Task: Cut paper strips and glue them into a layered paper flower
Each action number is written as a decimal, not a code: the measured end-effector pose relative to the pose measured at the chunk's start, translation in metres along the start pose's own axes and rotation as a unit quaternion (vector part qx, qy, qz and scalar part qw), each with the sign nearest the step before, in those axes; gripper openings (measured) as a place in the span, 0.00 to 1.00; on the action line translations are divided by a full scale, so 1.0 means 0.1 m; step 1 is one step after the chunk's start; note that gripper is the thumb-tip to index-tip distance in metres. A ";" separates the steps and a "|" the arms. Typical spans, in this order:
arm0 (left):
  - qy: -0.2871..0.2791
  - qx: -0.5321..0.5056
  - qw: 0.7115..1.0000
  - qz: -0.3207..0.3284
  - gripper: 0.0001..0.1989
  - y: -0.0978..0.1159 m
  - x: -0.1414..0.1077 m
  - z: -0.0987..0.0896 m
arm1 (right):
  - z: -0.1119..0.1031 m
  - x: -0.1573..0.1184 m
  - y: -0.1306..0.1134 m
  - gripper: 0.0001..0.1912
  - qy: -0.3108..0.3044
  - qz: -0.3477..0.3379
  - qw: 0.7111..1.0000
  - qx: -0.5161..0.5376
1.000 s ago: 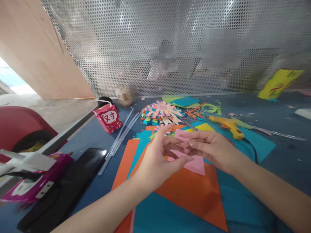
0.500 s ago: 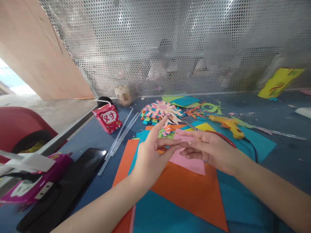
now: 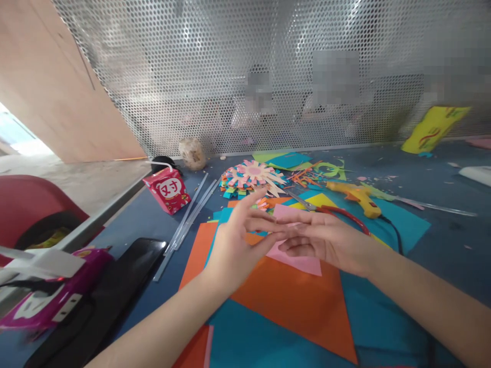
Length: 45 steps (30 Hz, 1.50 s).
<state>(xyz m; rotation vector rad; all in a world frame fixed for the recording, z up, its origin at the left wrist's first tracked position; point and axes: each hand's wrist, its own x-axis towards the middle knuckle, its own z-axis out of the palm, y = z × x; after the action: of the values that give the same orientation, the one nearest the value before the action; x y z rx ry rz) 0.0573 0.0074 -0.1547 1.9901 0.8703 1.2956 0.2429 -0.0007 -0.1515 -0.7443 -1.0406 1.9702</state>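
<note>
My left hand (image 3: 233, 237) and my right hand (image 3: 326, 237) meet fingertip to fingertip over the papers. One left finger points up and away. The left thumb and another finger close around the tips of my right fingers, and anything small between them is hidden. My right fingers are stretched out and slightly bent. Beneath them lies a pink paper piece (image 3: 309, 265) on an orange sheet (image 3: 295, 301), with blue sheets (image 3: 245, 337) under that. Scissors with red handles (image 3: 351, 217) lie just behind my right hand. Layered fringed paper flowers (image 3: 253, 171) sit beyond my left fingers.
A yellow glue gun (image 3: 362, 198) with a black cord lies at the right, near paper scraps (image 3: 332, 169). On the left are clear glue sticks (image 3: 192, 212), a red drink carton (image 3: 169, 189), a phone (image 3: 111, 291) and a purple device (image 3: 57, 291). A perforated metal panel (image 3: 215, 61) stands behind.
Both hands stay together; the right fingers have slid slightly left, further against the left fingers. The view has shifted a little, showing more of the scissors.
</note>
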 end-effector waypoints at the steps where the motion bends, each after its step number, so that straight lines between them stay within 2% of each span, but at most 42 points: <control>1: -0.020 0.034 0.999 0.024 0.29 -0.02 -0.01 0.00 | -0.01 0.00 0.00 0.13 -0.004 -0.003 1.000 0.002; 4: -0.057 0.103 0.989 0.093 0.29 -0.07 -0.02 0.00 | -0.02 0.01 0.01 0.12 -0.009 -0.006 1.000 0.003; 6: -0.064 0.119 0.985 0.106 0.28 -0.07 -0.02 0.00 | -0.01 0.00 0.01 0.12 -0.017 -0.005 1.000 0.000; 8: -0.065 0.110 0.989 0.080 0.23 -0.04 -0.01 0.00 | -0.01 -0.01 0.02 0.12 -0.024 0.000 1.000 0.000; 10: -0.054 0.066 0.996 0.025 0.19 0.00 0.01 0.00 | 0.00 -0.01 0.03 0.12 -0.014 0.004 1.000 -0.007; 14: 0.000 -0.056 0.996 -0.073 0.21 0.06 0.06 -0.02 | -0.01 0.00 0.06 0.13 0.034 0.001 0.995 -0.091; 16: 0.017 -0.088 0.992 -0.092 0.22 0.07 0.08 -0.04 | -0.01 0.01 0.06 0.13 0.041 0.003 0.986 -0.161; 19: 0.032 -0.095 0.989 -0.111 0.21 0.05 0.10 -0.04 | 0.01 0.00 0.06 0.06 0.029 0.003 0.971 -0.236; 21: 0.044 -0.084 0.988 -0.124 0.20 0.04 0.10 -0.04 | 0.02 -0.01 0.05 0.02 0.031 0.002 0.968 -0.247; 23: 0.063 -0.079 0.987 -0.127 0.20 0.04 0.10 -0.05 | 0.02 -0.01 0.05 0.05 0.044 0.005 0.970 -0.241; 26: 0.079 -0.079 0.988 -0.106 0.20 0.06 0.09 -0.05 | 0.00 0.00 0.04 0.11 0.065 0.011 0.977 -0.204; 28: 0.065 -0.055 0.993 -0.076 0.20 0.07 0.06 -0.04 | -0.01 0.00 0.04 0.12 0.067 0.019 0.983 -0.167; 32: -0.012 0.062 0.998 0.019 0.21 0.03 0.00 0.00 | -0.01 0.00 0.05 0.12 0.030 0.026 0.993 -0.115; 34: -0.052 0.136 0.986 0.077 0.21 -0.02 -0.02 0.01 | -0.02 0.00 0.06 0.12 0.018 0.030 0.993 -0.111; 37: -0.081 0.218 0.963 0.132 0.21 -0.09 -0.03 0.01 | -0.04 0.02 0.08 0.11 0.036 0.032 0.991 -0.125; 42: -0.110 0.218 0.961 0.130 0.25 -0.10 -0.04 0.02 | -0.09 0.06 0.09 0.09 0.092 -0.019 0.985 -0.147; 45: -0.084 0.188 0.974 0.096 0.25 -0.06 0.00 -0.01 | -0.12 0.06 0.06 0.08 0.135 -0.071 0.977 -0.147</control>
<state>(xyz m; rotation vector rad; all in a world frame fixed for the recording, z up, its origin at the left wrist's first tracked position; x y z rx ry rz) 0.0553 0.0118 -0.1592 2.4936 0.9102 1.1023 0.2462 0.0069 -0.1634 -1.0364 -1.1948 1.5604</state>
